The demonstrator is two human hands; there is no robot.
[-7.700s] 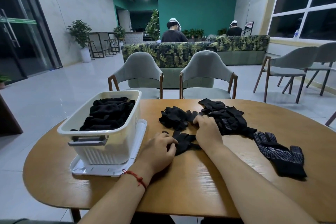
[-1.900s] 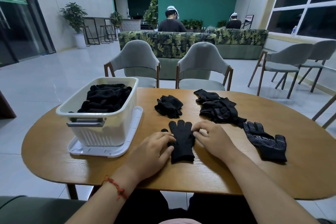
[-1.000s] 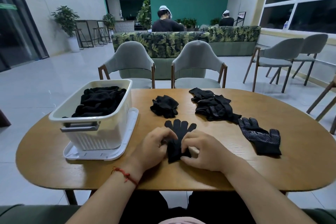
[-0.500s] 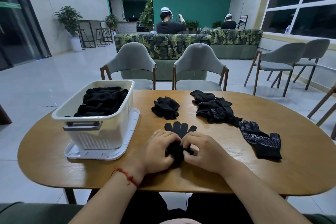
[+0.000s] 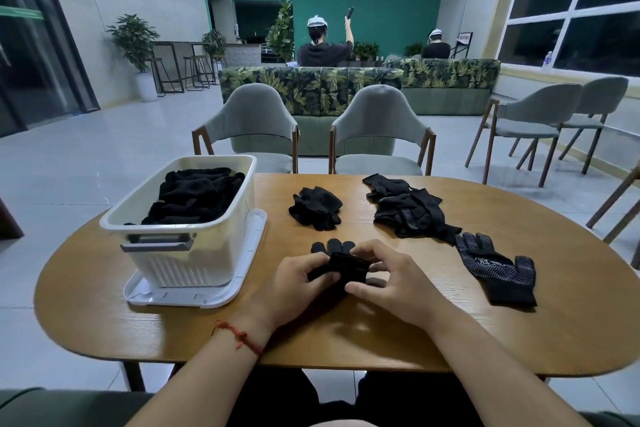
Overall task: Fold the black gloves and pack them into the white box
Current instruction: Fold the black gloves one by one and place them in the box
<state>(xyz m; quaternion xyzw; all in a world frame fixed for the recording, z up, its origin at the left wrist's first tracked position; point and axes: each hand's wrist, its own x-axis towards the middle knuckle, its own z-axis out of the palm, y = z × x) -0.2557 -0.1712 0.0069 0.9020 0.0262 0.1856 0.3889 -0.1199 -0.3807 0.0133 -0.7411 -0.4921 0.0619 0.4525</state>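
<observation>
A black glove lies on the wooden table in front of me, its cuff end rolled up toward its fingertips. My left hand and my right hand both pinch the rolled part from either side. Only the glove's fingertips stick out beyond the roll. The white box stands at the left on its white lid, holding several folded black gloves. A small bundled glove, a loose pile of gloves and one flat dotted glove lie farther out.
Two grey chairs stand at the table's far edge, more chairs at the right. A leaf-patterned sofa sits behind them, with two people beyond it.
The glove lay flat between my hands; both hands then took its cuff and rolled it up toward the fingertips. Less of the fingers shows now than half a second ago.
</observation>
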